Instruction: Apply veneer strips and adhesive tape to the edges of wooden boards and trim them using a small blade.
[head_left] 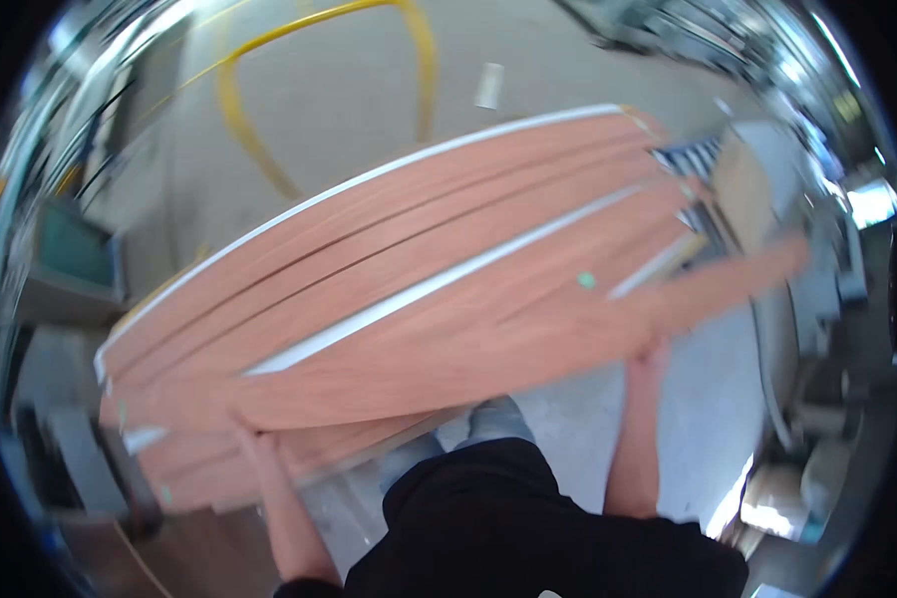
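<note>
A long reddish wooden board (468,364) spans the view in front of my body, tilted so its right end stands higher in the picture. My left hand (249,429) grips its near edge toward the left end, with the fingers mostly hidden. Farther right, my right hand (651,354) is closed on the same near edge, slightly smeared by motion. Beyond and partly beneath this board lie several similar wooden boards (369,254), side by side, with pale strips (448,279) showing between some of them. A small green tag (586,281) marks one board.
A yellow tubular rail (319,17) stands on the floor beyond the boards. At the left is a box-shaped machine with a greenish panel (73,244). A white slip (489,86) lies on the floor. Grey equipment (688,40) stands at the far right.
</note>
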Available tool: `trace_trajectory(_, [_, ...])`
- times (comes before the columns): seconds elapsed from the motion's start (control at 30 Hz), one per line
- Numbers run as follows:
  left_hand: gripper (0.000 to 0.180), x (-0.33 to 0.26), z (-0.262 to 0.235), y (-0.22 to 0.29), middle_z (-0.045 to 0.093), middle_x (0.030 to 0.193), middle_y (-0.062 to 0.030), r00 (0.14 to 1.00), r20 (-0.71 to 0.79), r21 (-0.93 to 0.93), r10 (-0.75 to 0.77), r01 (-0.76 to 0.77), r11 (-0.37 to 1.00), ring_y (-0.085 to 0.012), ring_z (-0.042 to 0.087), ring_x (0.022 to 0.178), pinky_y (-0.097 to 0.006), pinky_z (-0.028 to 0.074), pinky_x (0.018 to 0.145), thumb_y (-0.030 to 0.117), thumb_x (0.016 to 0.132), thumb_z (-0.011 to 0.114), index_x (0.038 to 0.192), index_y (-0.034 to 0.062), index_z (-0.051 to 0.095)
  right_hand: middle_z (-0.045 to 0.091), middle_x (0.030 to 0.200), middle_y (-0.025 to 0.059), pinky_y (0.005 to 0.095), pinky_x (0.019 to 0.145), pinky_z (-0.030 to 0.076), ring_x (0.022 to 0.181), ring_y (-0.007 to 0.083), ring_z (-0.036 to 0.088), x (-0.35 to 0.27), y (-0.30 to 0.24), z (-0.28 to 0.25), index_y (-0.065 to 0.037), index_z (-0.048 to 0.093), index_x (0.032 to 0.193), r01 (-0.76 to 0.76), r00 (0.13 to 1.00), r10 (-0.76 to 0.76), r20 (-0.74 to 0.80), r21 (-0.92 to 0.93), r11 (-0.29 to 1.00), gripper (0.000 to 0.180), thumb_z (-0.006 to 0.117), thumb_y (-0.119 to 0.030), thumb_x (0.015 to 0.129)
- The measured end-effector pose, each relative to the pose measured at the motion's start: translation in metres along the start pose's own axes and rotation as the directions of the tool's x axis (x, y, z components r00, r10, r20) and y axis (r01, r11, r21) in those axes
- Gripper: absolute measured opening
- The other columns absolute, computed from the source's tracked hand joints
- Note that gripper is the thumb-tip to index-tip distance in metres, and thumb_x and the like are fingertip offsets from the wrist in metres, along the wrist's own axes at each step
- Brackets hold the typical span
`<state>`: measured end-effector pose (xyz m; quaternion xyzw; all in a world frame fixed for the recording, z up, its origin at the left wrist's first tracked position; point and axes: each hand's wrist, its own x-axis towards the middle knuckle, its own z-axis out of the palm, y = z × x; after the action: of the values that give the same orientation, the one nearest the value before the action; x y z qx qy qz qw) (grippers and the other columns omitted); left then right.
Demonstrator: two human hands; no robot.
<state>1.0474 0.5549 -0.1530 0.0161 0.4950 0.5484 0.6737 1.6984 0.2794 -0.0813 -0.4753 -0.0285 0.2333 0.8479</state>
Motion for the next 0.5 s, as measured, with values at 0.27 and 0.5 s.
trace_trajectory(0.27, [0.046, 0.114, 0.114, -0.049, 0.059, 0.121, -0.0119, 0.945, -0.267, 0.023, 0.189, -0.19, 0.981, -0.0251, 0.059, 0.11, -0.041, 0.051, 0.095, 0.038, 0.097, 0.044, 0.126, 0.0034, 0.051, 0.058, 0.111, 0.0104, 0.0366, 0.081, 0.054, 0.104, 0.023, 0.059, 0.17, 0.055, 0.079, -0.005, 0.048, 0.116, -0.113, 0.964, 0.116, -0.238, 0.027, 0.993, 0.032, 0.061, -0.004, 0.087])
trace_trajectory(0.5, [0.039, 0.164, 0.177, -0.106, 0.06, 0.119, -0.0113, 0.873, -0.405, 0.159, 0.271, -0.225, 0.961, -0.0247, 0.059, 0.108, -0.039, 0.054, 0.09, 0.029, 0.097, 0.041, 0.121, 0.001, 0.052, 0.058, 0.093, 0.0037, 0.0256, 0.048, 0.042, 0.073, 0.0171, 0.06, 0.299, 0.119, 0.099, -0.011, 0.045, 0.108, -0.321, 0.895, 0.309, -0.322, 0.016, 0.947, 0.027, 0.062, -0.009, 0.087])
